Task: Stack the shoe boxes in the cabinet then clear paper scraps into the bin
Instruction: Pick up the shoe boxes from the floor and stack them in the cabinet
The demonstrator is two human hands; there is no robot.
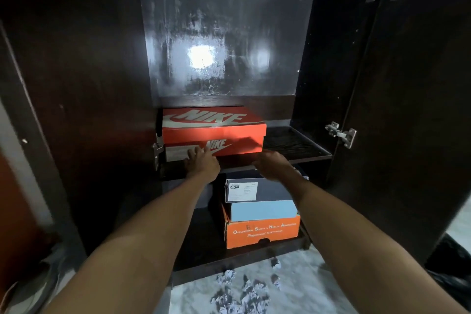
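The red-orange cardboard Nike shoe box [213, 130] sits at the left end of the cabinet's dark upper shelf [297, 145]; the left hand [201, 160] rests spread-fingered on its front; the right hand [271, 162] hovers near its right corner, fingers hidden, so I cannot tell its state; best push evenly, keeping it square to the shelf's front edge; crumpled paper scraps [239, 290] wait on the floor.

Head cam, one view: looks fwd and down, close, into open cabinet [76, 84].

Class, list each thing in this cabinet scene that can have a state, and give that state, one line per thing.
Nike box: lid on, on upper shelf.
Left hand: fingers straight, touching the Nike box front.
Right hand: at the box's right corner, grip unclear.
Orange box: closed, bottom of the lower stack.
Cabinet door: open.
Paper scraps: crumpled, on the floor.
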